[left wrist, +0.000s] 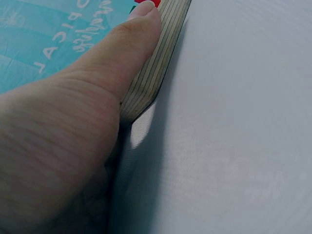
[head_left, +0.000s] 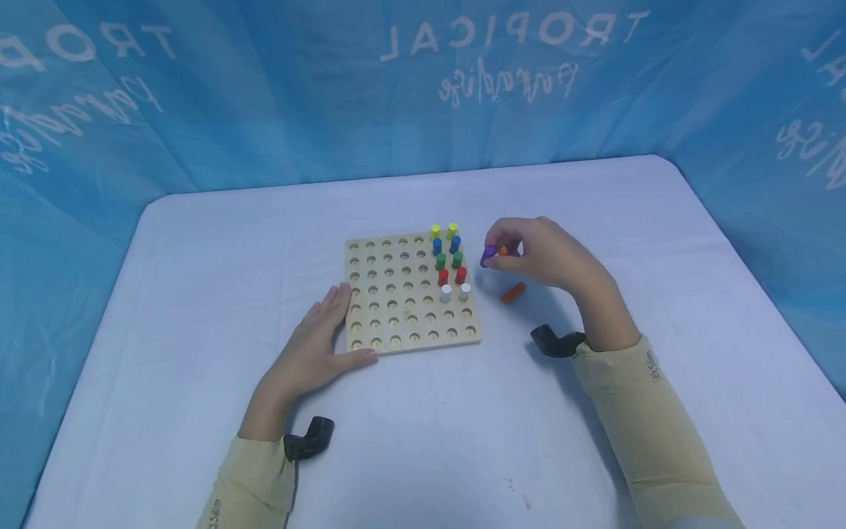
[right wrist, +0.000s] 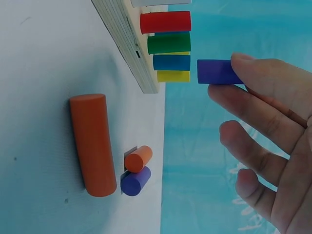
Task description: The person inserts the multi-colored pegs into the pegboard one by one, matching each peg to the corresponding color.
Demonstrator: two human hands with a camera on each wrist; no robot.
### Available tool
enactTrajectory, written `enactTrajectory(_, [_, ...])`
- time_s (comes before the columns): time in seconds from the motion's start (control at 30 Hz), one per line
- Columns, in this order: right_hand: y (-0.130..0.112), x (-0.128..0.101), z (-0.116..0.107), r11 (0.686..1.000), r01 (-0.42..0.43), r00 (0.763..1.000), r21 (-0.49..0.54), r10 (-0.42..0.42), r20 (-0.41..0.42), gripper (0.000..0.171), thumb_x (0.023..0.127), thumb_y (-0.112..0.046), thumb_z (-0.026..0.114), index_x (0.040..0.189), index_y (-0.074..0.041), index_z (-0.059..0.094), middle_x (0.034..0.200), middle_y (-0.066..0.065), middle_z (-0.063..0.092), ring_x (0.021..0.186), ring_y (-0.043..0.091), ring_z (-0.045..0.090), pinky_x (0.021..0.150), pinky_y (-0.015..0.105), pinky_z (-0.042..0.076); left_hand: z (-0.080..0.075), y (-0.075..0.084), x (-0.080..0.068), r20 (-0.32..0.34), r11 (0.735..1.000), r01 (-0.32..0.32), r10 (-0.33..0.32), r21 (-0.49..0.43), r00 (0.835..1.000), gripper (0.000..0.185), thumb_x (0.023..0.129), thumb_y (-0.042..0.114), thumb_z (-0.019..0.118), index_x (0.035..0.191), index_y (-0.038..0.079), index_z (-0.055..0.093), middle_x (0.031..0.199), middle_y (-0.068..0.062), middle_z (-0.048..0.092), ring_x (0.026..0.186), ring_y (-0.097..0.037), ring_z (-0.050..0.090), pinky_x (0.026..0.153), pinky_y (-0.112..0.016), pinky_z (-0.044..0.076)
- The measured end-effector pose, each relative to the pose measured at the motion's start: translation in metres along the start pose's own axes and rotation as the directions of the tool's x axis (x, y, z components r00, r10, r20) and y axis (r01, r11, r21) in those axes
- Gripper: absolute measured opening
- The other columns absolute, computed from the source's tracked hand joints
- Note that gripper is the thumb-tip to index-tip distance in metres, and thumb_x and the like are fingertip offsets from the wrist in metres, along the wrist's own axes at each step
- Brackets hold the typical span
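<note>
The right hand [head_left: 548, 253] hovers just off the square pale wooden pegboard [head_left: 396, 316], at about 3 o'clock from its far right corner. Its fingers [right wrist: 253, 73] are curled and pinch a short purple wooden peg [right wrist: 217, 71] by one end, level with the yellow pegs [head_left: 443, 231] in the board's far row. In the head view a bit of orange shows beside the purple peg in the same grip; what it is cannot be made out.

Below that hand, an orange wooden cylinder peg [head_left: 512, 292] lies flat on the white-covered worktop [head_left: 595, 411]. The right wrist view shows a smaller orange peg [right wrist: 138, 159] and another purple peg [right wrist: 135, 181] lying together beyond it.

The left hand [head_left: 317, 353] lies flat at the board's 7 o'clock corner, fingers straight along the left edge and thumb [left wrist: 131, 44] pressed against the near edge, gripping nothing.

Pairs of blue, green, red and white pegs [head_left: 455, 292] stand upright in the board's right columns.
</note>
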State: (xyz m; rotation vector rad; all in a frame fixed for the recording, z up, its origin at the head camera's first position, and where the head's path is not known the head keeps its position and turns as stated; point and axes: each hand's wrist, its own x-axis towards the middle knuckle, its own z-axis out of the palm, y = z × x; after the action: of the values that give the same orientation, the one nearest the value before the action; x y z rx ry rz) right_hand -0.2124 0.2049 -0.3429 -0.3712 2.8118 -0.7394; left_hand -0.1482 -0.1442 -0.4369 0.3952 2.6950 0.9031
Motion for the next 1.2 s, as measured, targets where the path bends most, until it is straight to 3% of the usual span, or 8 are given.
enactTrajectory(0.47, [-0.011,-0.005,-0.001,0.999,0.050,0.999,0.007,-0.050,-0.009,0.016,0.086,-0.021,0.079,0.099,-0.021,0.069,0.087,0.000,0.065,0.083,0.020,0.055,0.067,0.033,0.049,-0.002,0.002,0.001,0.008,1.000,0.012,-0.012,0.004,1.000,0.119,0.075,0.062,0.077,0.161,0.018,0.006,0.168,-0.001,0.006,0.157,-0.024,0.004,0.127,-0.051,0.005])
enactTrajectory(0.67, [-0.018,-0.007,0.001,0.997,0.050,0.998,0.053,-0.052,0.036,0.015,0.086,-0.021,0.078,0.098,-0.022,0.070,0.088,0.001,0.064,0.083,0.021,0.055,0.066,0.033,0.050,-0.001,0.002,0.001,0.005,1.000,0.012,-0.012,0.000,1.000,0.119,0.075,0.061,0.077,0.161,0.019,0.006,0.168,0.000,0.007,0.157,-0.023,0.004,0.127,-0.050,0.005])
enactTrajectory(0.93, [-0.021,-0.006,0.007,0.988,0.029,0.992,0.152,-0.047,0.115,0.018,0.086,-0.013,0.078,0.099,-0.020,0.069,0.097,0.001,0.066,0.088,0.024,0.059,0.062,0.036,0.062,-0.002,0.003,0.000,0.008,1.000,-0.001,0.001,0.004,1.000,0.117,0.077,0.059,0.077,0.161,0.015,0.007,0.168,-0.002,0.008,0.157,-0.022,0.004,0.128,-0.047,0.005])
enactTrajectory(1.2, [-0.024,-0.002,0.015,0.990,0.071,0.984,0.123,-0.090,0.155,0.014,0.085,-0.020,0.080,0.094,-0.026,0.071,0.098,-0.007,0.069,0.101,0.022,0.055,0.059,0.036,0.060,-0.002,0.003,0.000,0.011,1.000,-0.001,0.001,0.008,1.000,0.118,0.077,0.060,0.076,0.161,0.016,0.006,0.168,-0.002,0.007,0.157,-0.022,0.004,0.128,-0.047,0.005])
